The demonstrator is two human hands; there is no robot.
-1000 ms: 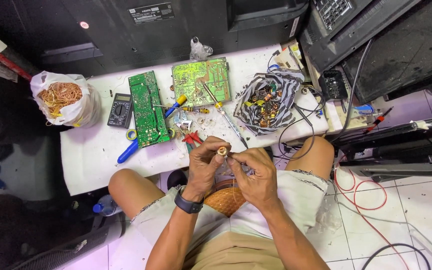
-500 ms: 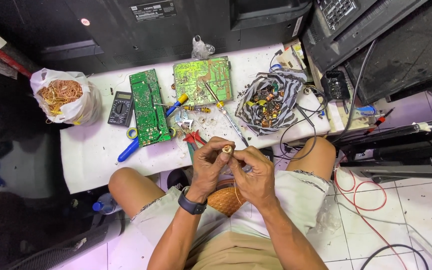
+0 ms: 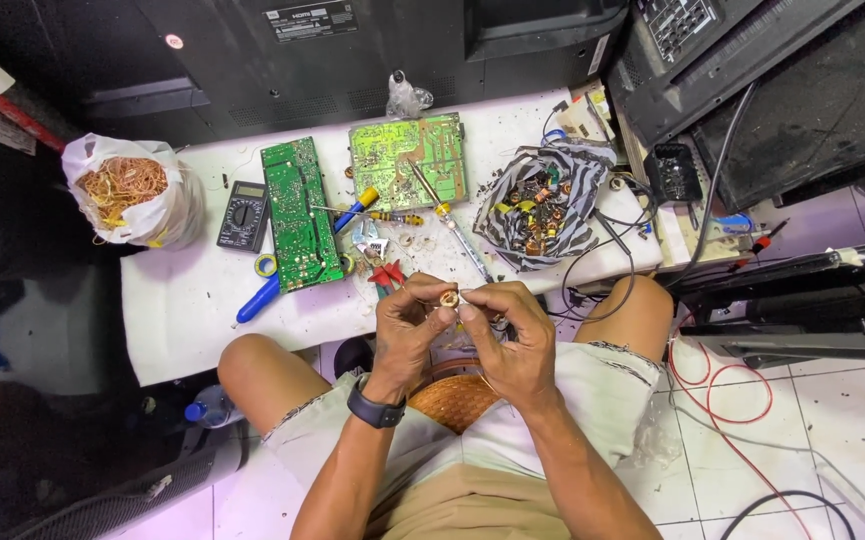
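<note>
Nearest: woven basket (image 3: 454,398) in the lap, between the knees, under both hands. Left hand (image 3: 404,330), black watch (image 3: 374,410) on the wrist, and right hand (image 3: 508,335) meet just above it at the table edge. Both pinch a small ring-shaped coil (image 3: 448,298) between thumb and fingertips, fingers closed tight around it; looks like thin copper wire on it, too small to be sure.

On the white table (image 3: 182,320), just past the hands: red-handled pliers (image 3: 384,272), loose small rings, a blue-handled screwdriver (image 3: 257,298). Then a narrow green circuit board (image 3: 299,213), a roll of tape at its near corner, a dark multimeter (image 3: 243,215) left of it. Further back a wider green circuit board (image 3: 407,147) with a long screwdriver (image 3: 449,225) lying across it. Right: striped cloth (image 3: 542,205) holding a pile of coils and parts. Far left: white plastic bag (image 3: 132,190) full of copper wire. Behind the table: black TV backs.
</note>
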